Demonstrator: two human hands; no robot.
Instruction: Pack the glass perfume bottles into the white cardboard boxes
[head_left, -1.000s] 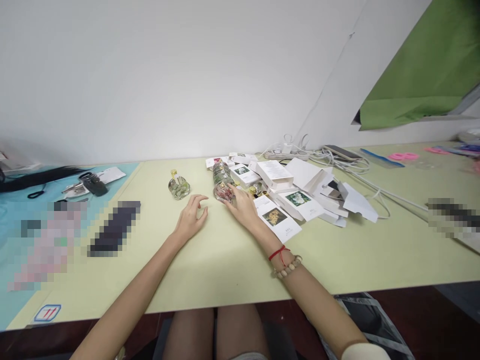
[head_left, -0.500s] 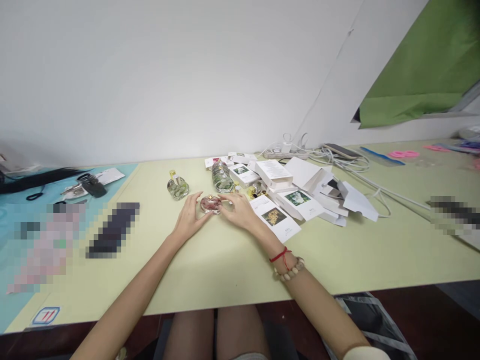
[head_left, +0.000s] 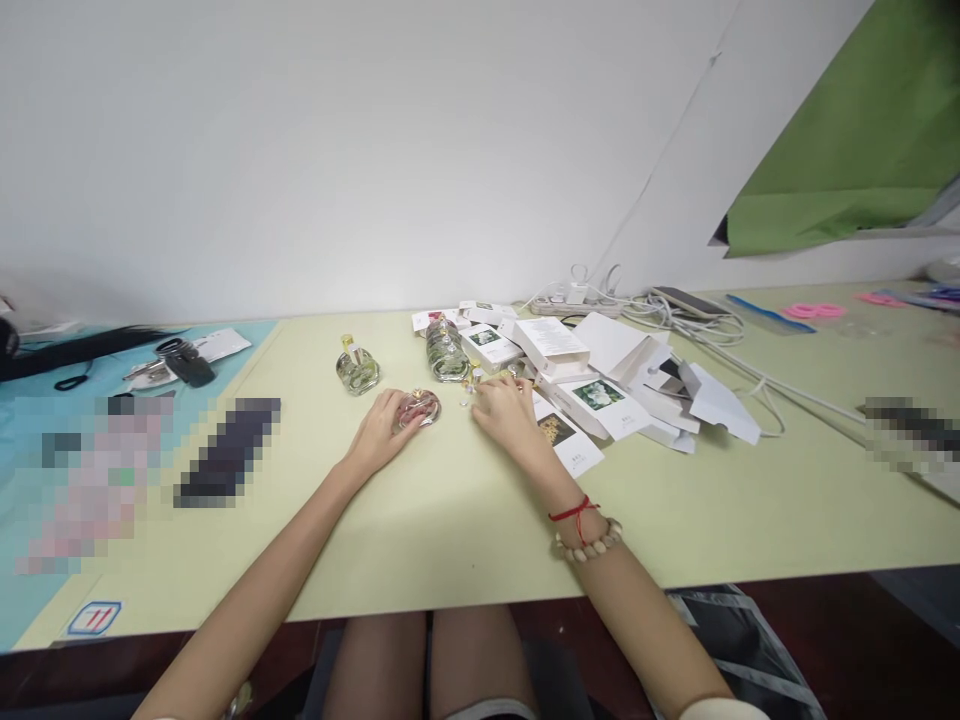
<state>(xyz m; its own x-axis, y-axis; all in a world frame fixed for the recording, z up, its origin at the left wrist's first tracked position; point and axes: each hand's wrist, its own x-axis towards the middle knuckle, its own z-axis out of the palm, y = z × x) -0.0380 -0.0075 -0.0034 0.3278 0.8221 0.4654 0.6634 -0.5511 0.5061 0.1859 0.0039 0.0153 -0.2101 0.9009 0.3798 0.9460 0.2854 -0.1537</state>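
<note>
My left hand [head_left: 377, 432] is closed around the left side of a small round glass bottle [head_left: 421, 408] with reddish contents, which rests on the table. My right hand [head_left: 508, 415] is apart from that bottle, fingers bent and spread over small gold and clear pieces [head_left: 474, 378] beside the boxes; its fingertips are partly hidden. Behind the hands, a row of glass bottles with green contents [head_left: 448, 355] stands close together. Left of the row is another green bottle [head_left: 358, 372] with a gold neck. Under my right hand's wrist side lies a flat white box [head_left: 577, 450] with a flower picture.
White boxes [head_left: 551, 345], some torn open [head_left: 716, 400], pile up at the right. Behind them lie a power strip [head_left: 574, 303], white cables [head_left: 686, 325] and a phone [head_left: 690, 302]. A blue mat [head_left: 45, 520] with a black jar [head_left: 187, 365] covers the left side.
My right hand has let go of the reddish bottle and moved right to the small gold pieces. My left hand stays on the bottle.
</note>
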